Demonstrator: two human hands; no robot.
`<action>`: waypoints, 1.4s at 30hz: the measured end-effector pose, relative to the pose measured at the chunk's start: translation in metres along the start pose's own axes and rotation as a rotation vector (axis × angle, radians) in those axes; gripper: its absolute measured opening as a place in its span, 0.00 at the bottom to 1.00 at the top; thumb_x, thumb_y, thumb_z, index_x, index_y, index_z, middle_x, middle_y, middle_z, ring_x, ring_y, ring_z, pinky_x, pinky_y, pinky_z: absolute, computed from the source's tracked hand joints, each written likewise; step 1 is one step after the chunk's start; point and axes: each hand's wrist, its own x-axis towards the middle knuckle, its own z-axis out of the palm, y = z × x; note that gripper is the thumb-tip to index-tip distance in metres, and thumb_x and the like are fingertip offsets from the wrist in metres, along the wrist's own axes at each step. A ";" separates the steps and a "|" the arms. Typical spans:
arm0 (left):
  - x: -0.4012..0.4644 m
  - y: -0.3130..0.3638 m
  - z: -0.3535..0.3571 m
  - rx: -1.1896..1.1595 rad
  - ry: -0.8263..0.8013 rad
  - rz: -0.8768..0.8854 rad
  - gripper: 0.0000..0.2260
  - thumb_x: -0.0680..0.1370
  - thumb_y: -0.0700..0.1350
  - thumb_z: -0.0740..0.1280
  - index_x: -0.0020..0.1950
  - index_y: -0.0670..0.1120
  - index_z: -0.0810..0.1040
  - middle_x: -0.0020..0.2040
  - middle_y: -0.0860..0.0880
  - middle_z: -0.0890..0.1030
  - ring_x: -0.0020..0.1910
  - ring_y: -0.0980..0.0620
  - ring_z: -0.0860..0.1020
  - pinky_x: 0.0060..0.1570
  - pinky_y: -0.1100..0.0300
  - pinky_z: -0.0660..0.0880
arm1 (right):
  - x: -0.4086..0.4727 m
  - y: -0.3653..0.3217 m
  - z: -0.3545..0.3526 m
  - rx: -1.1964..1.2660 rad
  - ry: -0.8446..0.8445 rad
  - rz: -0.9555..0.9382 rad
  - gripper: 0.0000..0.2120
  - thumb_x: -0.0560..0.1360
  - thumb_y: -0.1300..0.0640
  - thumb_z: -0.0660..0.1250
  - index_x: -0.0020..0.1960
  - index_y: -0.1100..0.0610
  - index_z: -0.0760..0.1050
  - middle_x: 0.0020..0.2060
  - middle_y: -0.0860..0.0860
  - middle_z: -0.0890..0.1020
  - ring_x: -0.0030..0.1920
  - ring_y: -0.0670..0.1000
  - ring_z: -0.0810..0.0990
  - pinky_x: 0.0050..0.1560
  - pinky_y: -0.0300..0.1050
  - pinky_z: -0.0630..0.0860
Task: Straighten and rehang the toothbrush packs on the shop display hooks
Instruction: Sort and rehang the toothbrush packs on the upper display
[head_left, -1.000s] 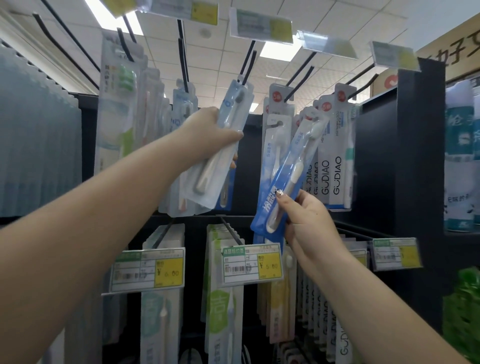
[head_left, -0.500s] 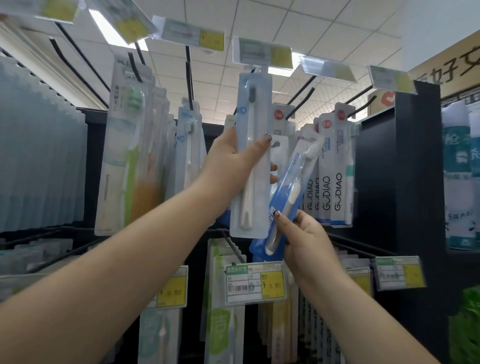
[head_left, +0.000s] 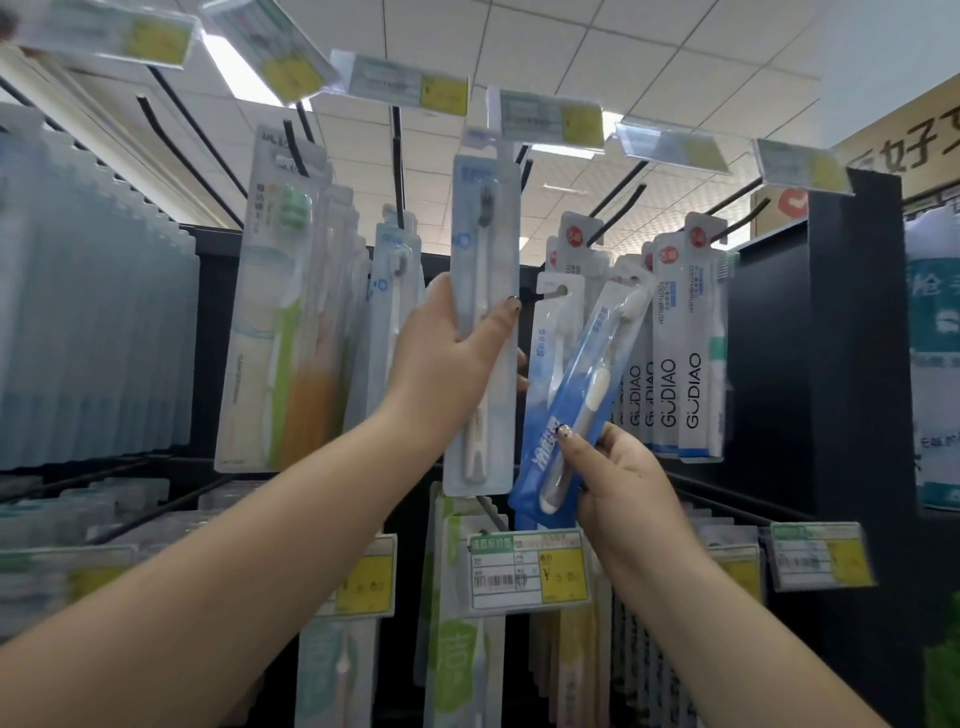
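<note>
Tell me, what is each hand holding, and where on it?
The left hand grips the pale pack round its middle. The right hand pinches the blue pack near its lower end.

Left hand holds an upright toothbrush pack in front of the upper hook row, top just below a price tag. Right hand, lower and to the right, holds a tilted pack. GUDIAO packs hang behind, right of both. Price label sits below the hands.
</note>
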 end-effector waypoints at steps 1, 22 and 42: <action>-0.001 0.000 -0.004 0.018 0.012 0.010 0.08 0.77 0.47 0.65 0.54 0.45 0.71 0.39 0.45 0.80 0.33 0.51 0.82 0.33 0.56 0.80 | 0.000 0.001 0.000 -0.009 0.003 0.001 0.07 0.76 0.58 0.64 0.54 0.55 0.76 0.48 0.54 0.84 0.50 0.54 0.83 0.53 0.52 0.79; 0.008 0.012 -0.041 0.153 0.129 -0.062 0.10 0.79 0.48 0.63 0.57 0.46 0.70 0.41 0.48 0.80 0.30 0.57 0.81 0.32 0.61 0.80 | 0.002 0.003 0.006 -0.076 -0.004 -0.054 0.05 0.75 0.58 0.65 0.50 0.52 0.76 0.41 0.49 0.85 0.46 0.52 0.84 0.51 0.56 0.79; 0.013 -0.015 -0.042 0.182 0.148 -0.228 0.11 0.78 0.50 0.63 0.57 0.46 0.70 0.44 0.44 0.81 0.35 0.49 0.83 0.38 0.53 0.81 | 0.002 0.000 0.007 -0.112 -0.049 -0.063 0.05 0.75 0.58 0.64 0.49 0.50 0.76 0.41 0.46 0.85 0.45 0.48 0.84 0.49 0.52 0.79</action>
